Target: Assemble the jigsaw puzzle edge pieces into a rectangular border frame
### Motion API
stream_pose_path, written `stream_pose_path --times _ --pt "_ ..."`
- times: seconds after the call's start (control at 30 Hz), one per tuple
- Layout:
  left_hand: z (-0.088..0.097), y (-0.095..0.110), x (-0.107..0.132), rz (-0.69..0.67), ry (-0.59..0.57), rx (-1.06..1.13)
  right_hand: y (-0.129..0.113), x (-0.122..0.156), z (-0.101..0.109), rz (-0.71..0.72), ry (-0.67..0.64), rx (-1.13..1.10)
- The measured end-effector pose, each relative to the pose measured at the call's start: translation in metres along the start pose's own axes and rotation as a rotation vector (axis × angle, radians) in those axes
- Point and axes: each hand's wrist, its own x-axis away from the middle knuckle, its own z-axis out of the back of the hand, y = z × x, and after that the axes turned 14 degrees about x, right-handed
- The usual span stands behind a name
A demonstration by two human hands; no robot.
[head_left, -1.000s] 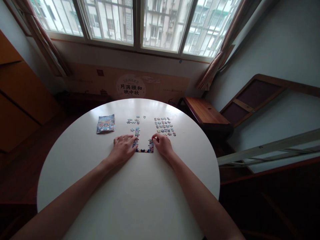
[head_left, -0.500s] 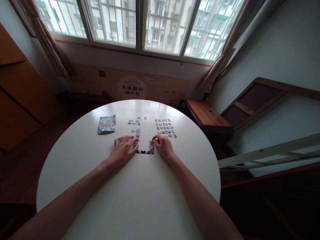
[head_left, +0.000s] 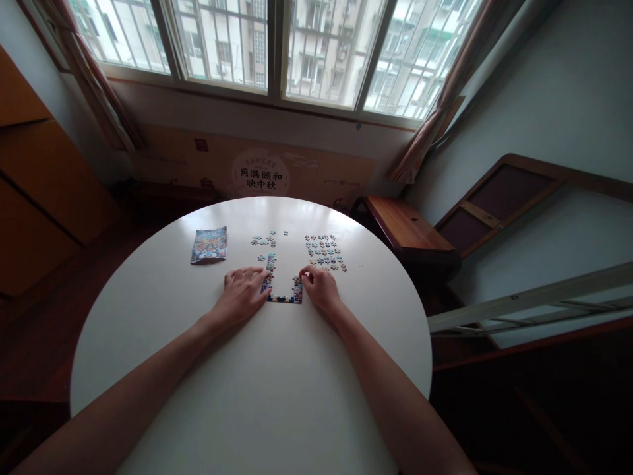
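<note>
A partly joined jigsaw puzzle [head_left: 281, 299] forms a U shape on the white round table [head_left: 277, 389]. My left hand [head_left: 242, 289] lies flat with its fingers spread, the fingertips touching the puzzle's left side. At the top of the right side, my right hand [head_left: 319, 286] has thumb and forefinger pinched together; whatever is between them is too small to make out. Loose puzzle pieces [head_left: 324, 251] lie in rows beyond my right hand. Several more loose pieces [head_left: 264, 241] are scattered beyond the left column.
A colourful picture sheet [head_left: 210, 245] lies on the table's left part. Past the far edge stand a low wooden bench [head_left: 403, 224] on the right and a wall with barred windows [head_left: 277, 53]. An orange cabinet [head_left: 39, 178] is at the far left.
Both hands keep nearly the same pose at the puzzle. The whole view has shifted very slightly, and no piece has visibly moved.
</note>
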Motion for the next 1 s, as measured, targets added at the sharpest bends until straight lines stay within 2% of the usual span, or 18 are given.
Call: stream_pose_path --times 1.0 --pt "-0.0034 -0.0047 0.0017 -0.019 0.008 0.000 -0.0001 0.0007 0.0015 0.019 -0.003 -0.007"
